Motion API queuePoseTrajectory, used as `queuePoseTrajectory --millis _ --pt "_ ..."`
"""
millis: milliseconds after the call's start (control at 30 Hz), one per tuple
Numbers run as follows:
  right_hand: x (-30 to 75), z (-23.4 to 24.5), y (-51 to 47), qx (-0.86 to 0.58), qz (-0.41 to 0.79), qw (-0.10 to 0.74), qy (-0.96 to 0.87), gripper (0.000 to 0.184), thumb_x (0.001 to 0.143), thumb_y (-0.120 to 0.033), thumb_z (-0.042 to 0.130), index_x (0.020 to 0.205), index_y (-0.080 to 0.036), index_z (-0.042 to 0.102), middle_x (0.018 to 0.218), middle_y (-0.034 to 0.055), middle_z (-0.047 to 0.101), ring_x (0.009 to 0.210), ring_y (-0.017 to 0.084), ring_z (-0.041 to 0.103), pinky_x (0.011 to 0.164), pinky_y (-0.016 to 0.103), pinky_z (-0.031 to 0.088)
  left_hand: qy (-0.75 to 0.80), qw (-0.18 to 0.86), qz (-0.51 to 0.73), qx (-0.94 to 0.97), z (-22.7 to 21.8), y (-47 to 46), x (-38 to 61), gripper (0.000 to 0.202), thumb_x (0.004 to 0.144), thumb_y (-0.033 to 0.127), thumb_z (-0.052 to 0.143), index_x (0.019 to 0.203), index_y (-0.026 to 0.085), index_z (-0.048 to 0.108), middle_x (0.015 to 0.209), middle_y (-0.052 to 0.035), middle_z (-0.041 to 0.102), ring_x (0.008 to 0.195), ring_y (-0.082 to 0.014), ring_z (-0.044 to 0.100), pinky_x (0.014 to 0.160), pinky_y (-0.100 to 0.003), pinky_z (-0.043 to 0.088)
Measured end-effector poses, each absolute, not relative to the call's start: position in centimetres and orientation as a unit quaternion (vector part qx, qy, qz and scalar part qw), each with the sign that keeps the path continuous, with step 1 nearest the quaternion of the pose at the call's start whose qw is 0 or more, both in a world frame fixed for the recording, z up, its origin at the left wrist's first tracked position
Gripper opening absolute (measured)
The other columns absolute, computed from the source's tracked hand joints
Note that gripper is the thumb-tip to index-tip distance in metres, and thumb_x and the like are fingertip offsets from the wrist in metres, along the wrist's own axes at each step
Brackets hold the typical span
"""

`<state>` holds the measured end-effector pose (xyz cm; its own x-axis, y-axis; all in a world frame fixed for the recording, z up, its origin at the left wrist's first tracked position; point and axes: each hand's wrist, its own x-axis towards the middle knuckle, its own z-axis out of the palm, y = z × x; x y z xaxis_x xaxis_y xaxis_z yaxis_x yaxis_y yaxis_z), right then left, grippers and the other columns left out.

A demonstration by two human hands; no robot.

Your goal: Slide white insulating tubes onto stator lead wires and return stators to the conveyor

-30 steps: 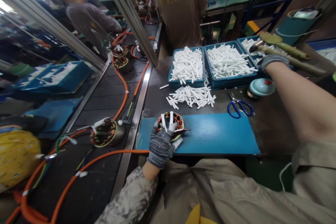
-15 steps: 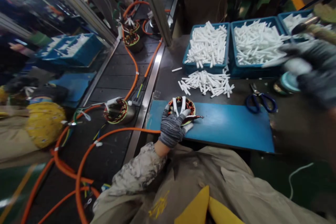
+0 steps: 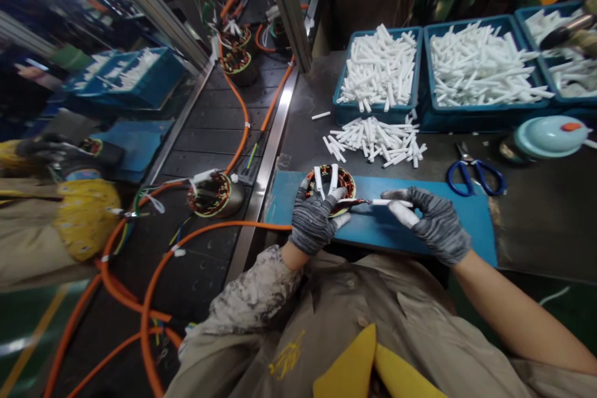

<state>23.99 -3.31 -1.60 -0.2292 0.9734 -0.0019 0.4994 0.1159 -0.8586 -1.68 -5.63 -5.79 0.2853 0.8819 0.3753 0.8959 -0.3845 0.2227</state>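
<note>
A motor stator (image 3: 347,181) with copper windings rests on a blue mat. My left hand (image 3: 313,222), in a grey glove, grips it from the near left. Two white sleeves stand up from its ring, close to my fingers. A dark red twisted wire lead (image 3: 358,201) sticks out to the right, past my left thumb and index finger. My right hand (image 3: 436,224), also gloved, pinches a short white tube (image 3: 380,201) lined up with the lead's tip. Whether the tip is inside the tube is too small to tell.
Blue bins (image 3: 422,74) of white tubes stand behind a loose tube pile (image 3: 377,138). Blue-handled scissors (image 3: 476,179) and a jar with a pale blue lid (image 3: 550,137) lie right. Left runs a roller conveyor (image 3: 205,143) with stators and orange hoses; a co-worker's gloved hands (image 3: 69,158) work beyond.
My right hand has come from the bins at the far right to beside the stator, bringing a white tube to the lead's tip. My left hand keeps its hold. The view has shifted slightly.
</note>
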Motion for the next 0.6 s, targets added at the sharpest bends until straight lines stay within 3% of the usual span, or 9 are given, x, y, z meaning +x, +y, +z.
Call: queuePoseTrajectory --millis 200,400,500,600 --pt "23.1 -2.2 -3.1 -0.452 0.319 0.295 -0.779 0.030 0.095 -0.043 0.060 0.115 -0.031 0.079 0.107 0.0057 0.078 0.096 0.026 0.073 0.085 0.039 0.058 -0.558 0.002 -0.216 -0.802 -5.7 -5.7 -1.7 0.051 0.084 0.046 0.078 0.129 0.022 0.070 0.120 -0.0105 0.077 0.119 -0.0331 0.070 0.124 -0.058 0.033" --pt "19.8 -0.5 -1.6 -0.434 0.193 0.125 -0.871 0.038 0.101 -0.042 0.050 0.123 -0.026 0.077 0.094 0.0137 0.076 0.087 0.027 0.069 0.078 0.038 0.053 -0.552 0.010 -0.233 -0.801 -5.8 -5.7 -1.8 0.052 0.083 0.046 0.079 0.128 0.020 0.070 0.121 -0.0107 0.076 0.125 -0.0334 0.067 0.125 -0.056 0.034" --pt "19.3 0.3 -0.7 -0.424 0.270 0.079 -0.861 0.041 0.102 -0.043 0.045 0.117 -0.023 0.078 0.098 0.0134 0.077 0.087 0.027 0.070 0.080 0.038 0.053 -0.566 0.007 -0.228 -0.792 -5.8 -5.8 -1.6 0.050 0.083 0.044 0.080 0.126 0.022 0.071 0.116 -0.0098 0.078 0.124 -0.0330 0.068 0.126 -0.056 0.032" --pt "19.4 0.1 0.5 -0.390 0.410 0.118 -0.816 0.045 0.101 -0.049 0.040 0.103 -0.022 0.077 0.094 0.0087 0.077 0.085 0.023 0.069 0.081 0.035 0.053 -0.580 0.005 -0.222 -0.784 -5.8 -6.0 -1.4 0.047 0.083 0.044 0.080 0.124 0.022 0.073 0.109 -0.0085 0.079 0.115 -0.0316 0.072 0.126 -0.056 0.033"
